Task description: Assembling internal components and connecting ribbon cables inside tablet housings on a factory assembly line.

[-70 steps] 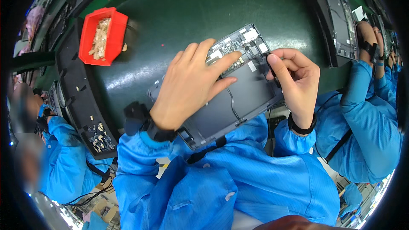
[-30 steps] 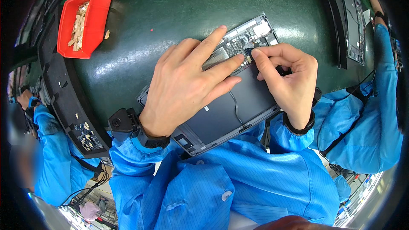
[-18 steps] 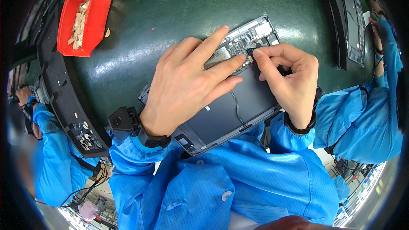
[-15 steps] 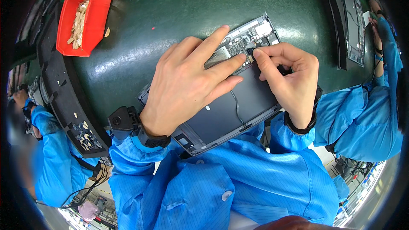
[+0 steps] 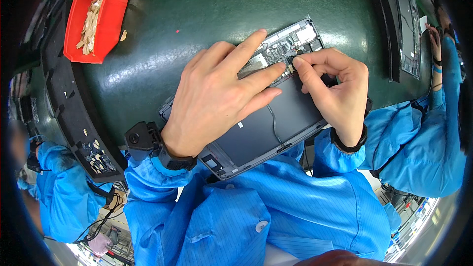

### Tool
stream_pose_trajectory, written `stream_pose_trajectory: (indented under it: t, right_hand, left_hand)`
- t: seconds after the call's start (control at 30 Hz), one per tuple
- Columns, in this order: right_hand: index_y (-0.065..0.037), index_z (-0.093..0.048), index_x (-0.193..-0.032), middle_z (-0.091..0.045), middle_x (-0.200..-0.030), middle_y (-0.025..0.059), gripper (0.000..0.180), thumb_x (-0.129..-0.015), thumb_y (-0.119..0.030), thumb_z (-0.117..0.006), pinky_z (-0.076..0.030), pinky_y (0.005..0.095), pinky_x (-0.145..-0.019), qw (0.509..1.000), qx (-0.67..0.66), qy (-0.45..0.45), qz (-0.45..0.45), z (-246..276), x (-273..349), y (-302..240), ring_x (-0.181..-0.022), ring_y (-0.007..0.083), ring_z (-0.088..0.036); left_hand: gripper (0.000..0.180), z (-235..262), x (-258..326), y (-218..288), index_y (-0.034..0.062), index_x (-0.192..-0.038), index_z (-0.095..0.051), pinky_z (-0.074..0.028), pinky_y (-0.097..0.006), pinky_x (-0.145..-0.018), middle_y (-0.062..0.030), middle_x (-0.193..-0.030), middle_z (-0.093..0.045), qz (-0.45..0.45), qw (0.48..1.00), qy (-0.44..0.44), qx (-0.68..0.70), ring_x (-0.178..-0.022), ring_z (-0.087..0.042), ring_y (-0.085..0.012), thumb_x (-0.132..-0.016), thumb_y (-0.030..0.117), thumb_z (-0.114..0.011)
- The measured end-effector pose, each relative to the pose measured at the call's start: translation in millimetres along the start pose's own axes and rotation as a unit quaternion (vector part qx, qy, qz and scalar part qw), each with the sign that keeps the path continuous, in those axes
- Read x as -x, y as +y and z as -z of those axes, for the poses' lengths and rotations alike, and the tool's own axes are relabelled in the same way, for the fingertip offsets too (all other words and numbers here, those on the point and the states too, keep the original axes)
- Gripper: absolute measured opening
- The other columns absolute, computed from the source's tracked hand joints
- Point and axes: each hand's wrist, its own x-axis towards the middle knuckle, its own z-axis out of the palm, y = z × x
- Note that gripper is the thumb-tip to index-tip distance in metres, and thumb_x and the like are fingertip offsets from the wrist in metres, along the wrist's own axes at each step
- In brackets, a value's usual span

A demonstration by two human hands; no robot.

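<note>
An open laptop base (image 5: 241, 140) lies slanted in front of me, its inside facing up. Along its far side runs a circuit board (image 5: 283, 48) with silver and black parts. My left hand (image 5: 212, 98) rests over the left part with fingers spread, the index and middle fingertips at the board. At the board's right part, my right hand (image 5: 337, 86) pinches with thumb and index finger beside a small dark part. What the pinch holds, if anything, is hidden. A thin dark ribbon cable (image 5: 274, 125) crosses the base toward its near edge.
A red bin (image 5: 109, 24) of tan scraps stands at the far left of the green table (image 5: 197, 4). Below it, a black tray (image 5: 74, 113) holds small bits. Another laptop part (image 5: 408, 29) leans at the right. Co-workers in blue sleeves (image 5: 419, 152) are on both sides.
Both my hands stay almost where they were on the laptop base. The co-worker's arm on the left has shifted lower, and the one on the right has moved slightly.
</note>
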Motion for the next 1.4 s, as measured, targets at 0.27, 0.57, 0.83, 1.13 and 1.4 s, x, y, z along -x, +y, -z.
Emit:
stream_pose_trajectory:
  t: [0.27, 0.57, 0.83, 1.13, 1.4]
  right_hand:
    - [0.001, -0.078, -0.086, -0.073, -0.065, 0.0102, 0.01, -0.088, -0.009, -0.077, -0.052, 0.0331, -0.068, 1.0, -0.012, 0.003, -0.02, -4.2, 2.4, -1.3, -0.062, 0.0179, -0.067]
    - [0.001, -0.077, -0.087, -0.073, -0.065, 0.0112, 0.01, -0.088, -0.008, -0.077, -0.052, 0.033, -0.066, 1.0, -0.008, -0.001, -0.019, -2.7, 2.6, -1.9, -0.062, 0.0192, -0.068]
    - [0.001, -0.077, -0.087, -0.073, -0.065, 0.0119, 0.01, -0.088, -0.009, -0.077, -0.052, 0.0334, -0.066, 1.0, -0.01, 0.001, -0.022, -3.8, 2.1, -0.9, -0.061, 0.0202, -0.068]
    - [0.002, -0.077, -0.093, -0.073, -0.064, 0.0103, 0.015, -0.094, -0.013, -0.074, -0.051, 0.0306, -0.06, 0.998, 0.01, -0.044, -0.043, 4.6, -0.1, -7.6, -0.056, 0.0152, -0.068]
    - [0.004, -0.076, -0.094, -0.072, -0.061, 0.0103, 0.019, -0.096, -0.014, -0.071, -0.049, 0.0287, -0.054, 0.996, 0.046, -0.068, -0.042, 6.8, -3.8, -11.5, -0.055, 0.013, -0.069]
  left_hand:
    - [0.039, 1.9, -0.3, 1.9, 0.0218, -0.116, -0.083, -0.058, -0.037, -0.081, -0.0072, -0.143, -0.066, 0.008, 1.0, -0.01, -0.005, -0.092, -0.067, -0.0251, -0.078, 0.031, -0.088]
    - [0.045, 4.0, -3.7, 4.4, 0.0251, -0.124, -0.079, -0.058, -0.039, -0.084, -0.0058, -0.143, -0.064, -0.004, 0.997, -0.045, -0.063, -0.099, -0.066, -0.0255, -0.081, 0.034, -0.085]
    - [0.04, 2.9, -4.7, 2.2, 0.0248, -0.118, -0.082, -0.058, -0.037, -0.077, -0.0043, -0.143, -0.065, -0.019, 0.998, -0.022, -0.048, -0.092, -0.066, -0.0229, -0.08, 0.032, -0.086]
    - [0.036, -1.5, -7.6, 5.4, 0.0246, -0.118, -0.081, -0.058, -0.036, -0.075, -0.0057, -0.14, -0.066, -0.024, 0.998, -0.005, -0.063, -0.091, -0.065, -0.022, -0.083, 0.035, -0.084]
    - [0.039, -3.5, 2.0, -4.4, 0.021, -0.12, -0.081, -0.058, -0.036, -0.073, -0.0091, -0.14, -0.068, -0.042, 0.998, 0.022, -0.039, -0.085, -0.065, -0.0222, -0.085, 0.037, -0.083]
